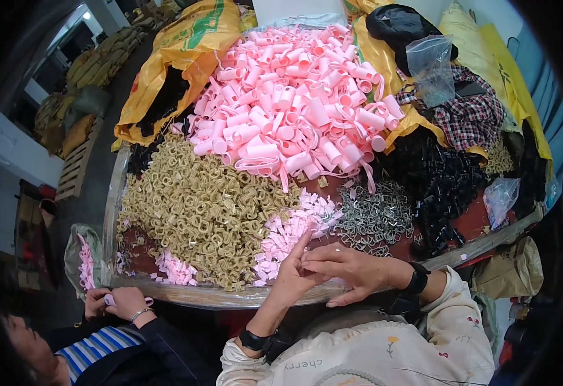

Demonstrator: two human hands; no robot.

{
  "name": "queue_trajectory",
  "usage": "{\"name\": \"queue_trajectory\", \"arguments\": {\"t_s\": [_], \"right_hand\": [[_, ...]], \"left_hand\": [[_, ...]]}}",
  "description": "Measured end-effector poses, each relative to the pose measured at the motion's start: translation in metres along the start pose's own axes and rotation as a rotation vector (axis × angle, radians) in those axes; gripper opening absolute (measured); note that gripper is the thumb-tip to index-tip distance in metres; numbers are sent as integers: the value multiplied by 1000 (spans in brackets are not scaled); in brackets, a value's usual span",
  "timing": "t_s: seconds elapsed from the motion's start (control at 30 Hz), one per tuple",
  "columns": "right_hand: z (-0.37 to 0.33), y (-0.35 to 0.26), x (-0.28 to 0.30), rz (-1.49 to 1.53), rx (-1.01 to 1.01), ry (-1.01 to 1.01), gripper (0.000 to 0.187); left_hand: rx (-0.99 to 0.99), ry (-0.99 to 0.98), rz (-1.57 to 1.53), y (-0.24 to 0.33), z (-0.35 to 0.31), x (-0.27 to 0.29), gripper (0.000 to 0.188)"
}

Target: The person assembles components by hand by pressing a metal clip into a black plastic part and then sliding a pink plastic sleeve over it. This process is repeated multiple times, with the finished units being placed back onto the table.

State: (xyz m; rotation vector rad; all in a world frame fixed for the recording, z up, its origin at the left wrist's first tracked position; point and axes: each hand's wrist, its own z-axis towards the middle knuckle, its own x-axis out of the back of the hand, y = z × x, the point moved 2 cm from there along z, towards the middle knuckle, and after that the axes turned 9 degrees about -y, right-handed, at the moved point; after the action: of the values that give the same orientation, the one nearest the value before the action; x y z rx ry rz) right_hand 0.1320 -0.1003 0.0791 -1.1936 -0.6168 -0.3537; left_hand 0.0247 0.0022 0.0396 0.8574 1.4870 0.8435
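At the near edge of the table my left hand [286,275] has its index finger stretched toward the small pink pieces [283,245]. My right hand [357,270] meets it from the right, its fingertips lying across the left fingers and hiding some of them. The right fingers are outstretched and the thumb stands apart. Nothing shows in either hand. Just beyond the hands lie metal wire loops [375,217], right of the pink pieces. Tan ring-shaped parts [198,199] form a large heap on the left. Behind everything rises a pile of rolled pink straps [294,103].
Black plastic parts [439,186] lie on the right, near a clear bag [501,199] and a checked cloth [468,112]. A yellow sack [194,48] slumps at the back left. A co-worker's hands [124,302] hold a pink piece at lower left. The table's wrapped rim [227,298] runs in front.
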Motion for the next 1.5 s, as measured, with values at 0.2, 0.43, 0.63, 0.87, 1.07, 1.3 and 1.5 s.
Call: {"name": "queue_trajectory", "arguments": {"t_s": [0.2,0.43,0.63,0.87,1.07,1.3,1.5], "right_hand": [[-9,-2,-1,-16,38,83,65],[-34,-14,18,-38,-54,288,54],[-73,-19,22,-13,-191,445,45],[-192,-78,30,-150,-600,685,30],[-366,-170,-54,-224,-1552,677,34],[-365,-158,-58,-604,-1790,757,34],[-295,-113,10,-729,-1379,724,30]], "left_hand": [[63,5,-208,-7,9,-8,83],[114,-70,-351,-20,33,-28,81],[285,-151,-428,-39,58,-56,75],[122,-607,512,-43,126,-109,54],[-311,-252,1365,-74,193,-136,34],[-412,-462,1597,-96,208,-153,21],[-383,-501,1348,-81,204,-132,25]]}}
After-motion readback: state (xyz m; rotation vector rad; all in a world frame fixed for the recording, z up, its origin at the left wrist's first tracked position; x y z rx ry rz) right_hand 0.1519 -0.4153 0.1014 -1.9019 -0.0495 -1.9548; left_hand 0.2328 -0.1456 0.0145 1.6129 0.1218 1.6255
